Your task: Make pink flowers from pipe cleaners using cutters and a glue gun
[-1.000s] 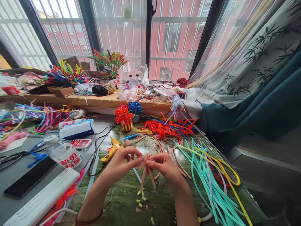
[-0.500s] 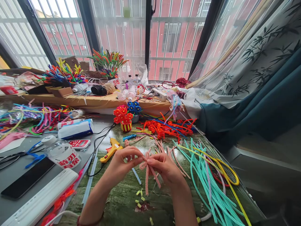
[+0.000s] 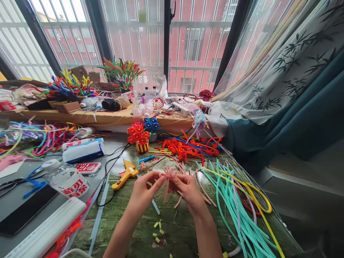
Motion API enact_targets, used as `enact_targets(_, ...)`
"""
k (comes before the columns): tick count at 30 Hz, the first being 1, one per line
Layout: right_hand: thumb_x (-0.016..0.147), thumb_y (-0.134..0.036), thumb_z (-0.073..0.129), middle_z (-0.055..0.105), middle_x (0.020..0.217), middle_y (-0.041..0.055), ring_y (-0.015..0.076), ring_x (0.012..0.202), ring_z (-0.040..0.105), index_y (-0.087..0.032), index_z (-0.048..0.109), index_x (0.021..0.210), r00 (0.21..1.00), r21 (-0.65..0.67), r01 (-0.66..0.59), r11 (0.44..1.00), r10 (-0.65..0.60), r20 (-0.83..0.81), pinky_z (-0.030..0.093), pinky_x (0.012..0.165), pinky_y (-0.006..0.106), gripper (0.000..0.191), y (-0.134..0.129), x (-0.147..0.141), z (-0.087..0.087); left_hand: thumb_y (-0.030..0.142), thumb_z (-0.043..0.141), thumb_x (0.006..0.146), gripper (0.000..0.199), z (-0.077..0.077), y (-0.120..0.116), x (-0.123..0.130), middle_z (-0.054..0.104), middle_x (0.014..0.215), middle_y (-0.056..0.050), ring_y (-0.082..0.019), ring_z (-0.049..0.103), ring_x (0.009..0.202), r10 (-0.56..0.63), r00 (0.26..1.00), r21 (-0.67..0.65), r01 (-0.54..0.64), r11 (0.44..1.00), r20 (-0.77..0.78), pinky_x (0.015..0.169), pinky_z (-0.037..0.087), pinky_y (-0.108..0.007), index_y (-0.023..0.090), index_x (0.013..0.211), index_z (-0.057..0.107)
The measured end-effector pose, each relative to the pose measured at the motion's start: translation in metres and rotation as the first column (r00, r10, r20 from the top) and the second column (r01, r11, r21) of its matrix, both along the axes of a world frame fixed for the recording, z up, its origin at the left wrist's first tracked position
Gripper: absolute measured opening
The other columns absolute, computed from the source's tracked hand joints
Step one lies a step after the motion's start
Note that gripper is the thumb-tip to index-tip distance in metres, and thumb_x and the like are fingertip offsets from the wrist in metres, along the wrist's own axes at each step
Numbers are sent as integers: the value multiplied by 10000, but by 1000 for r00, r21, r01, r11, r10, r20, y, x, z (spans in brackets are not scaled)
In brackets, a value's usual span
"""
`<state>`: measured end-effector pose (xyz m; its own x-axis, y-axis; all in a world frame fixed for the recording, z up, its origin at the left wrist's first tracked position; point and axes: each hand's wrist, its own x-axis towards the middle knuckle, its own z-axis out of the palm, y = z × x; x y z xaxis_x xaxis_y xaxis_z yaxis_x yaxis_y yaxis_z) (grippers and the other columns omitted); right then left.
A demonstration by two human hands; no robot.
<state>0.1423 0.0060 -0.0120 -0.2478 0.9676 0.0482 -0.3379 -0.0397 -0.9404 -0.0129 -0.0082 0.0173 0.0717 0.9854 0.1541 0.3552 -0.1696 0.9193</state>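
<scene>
Between my two hands is a pink pipe cleaner flower [image 3: 168, 172], with loops at the top and a straight tail hanging down. My left hand [image 3: 146, 186] pinches its left side between thumb and forefinger. On the other side, the thumb and fingers of my right hand [image 3: 185, 184] press on the flower near its centre. Loose pink pipe cleaners [image 3: 202, 184] lie on the table beyond and right of my right hand. A small curled pink piece [image 3: 142, 166] rests past my left hand, near a yellow glue gun [image 3: 125, 175].
Turquoise pipe cleaners [image 3: 235, 208] spread over the right side. Red pipe cleaner pieces [image 3: 185, 148] pile up behind. Finished red flowers [image 3: 138, 133] stand in a striped pot. At left are a bottle [image 3: 68, 179], a black phone [image 3: 25, 209] and a white power strip [image 3: 45, 229]. Yellow scraps [image 3: 158, 233] lie in front.
The flower has been turned and raised slightly, so its loops now point up and fewer tails hang below. Both hands stay pinched on it. The view has shifted slightly.
</scene>
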Motion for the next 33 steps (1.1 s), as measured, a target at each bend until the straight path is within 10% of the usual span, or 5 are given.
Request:
enact_targets(8, 698, -613, 715, 688, 590, 54, 125, 532, 595, -132, 755, 662, 999, -74, 49, 996, -49, -3, 458, 540, 228, 484, 1, 0, 2, 430, 652, 767, 284, 1, 15, 3, 727, 724, -53, -193, 665, 655, -37, 987, -52, 46, 998, 154, 560, 478, -247, 152, 796, 701)
enact_targets(15, 575, -518, 844, 650, 541, -14, 119, 499, 618, -159, 639, 661, 923, -193, 322, 927, -353, -154, 485, 507, 207, 423, 4, 0, 2, 464, 666, 774, 319, -1, 24, 2, 721, 760, -52, -167, 629, 667, -60, 970, 28, 55, 998, 236, 539, 441, -220, 158, 844, 721)
enact_targets(23, 694, -443, 805, 699, 717, 33, 111, 570, 612, -147, 717, 861, 995, -1, 82, 997, -81, -53, 462, 531, 198, 351, -9, -9, 6, 466, 661, 788, 332, 3, 23, -6, 658, 649, -18, -130, 555, 588, -231, 943, 42, 227, 973, 242, 507, 395, -202, 137, 771, 701)
enact_targets(33, 769, -467, 736, 629, 612, 6, 85, 478, 505, -170, 766, 835, 986, 128, 88, 988, -104, 129, 360, 430, 192, 305, -16, -12, -5, 407, 665, 788, 369, 1, 9, -31, 716, 962, -55, -169, 602, 776, -468, 881, -47, 472, 880, 70, 657, 460, -248, 171, 1070, 696)
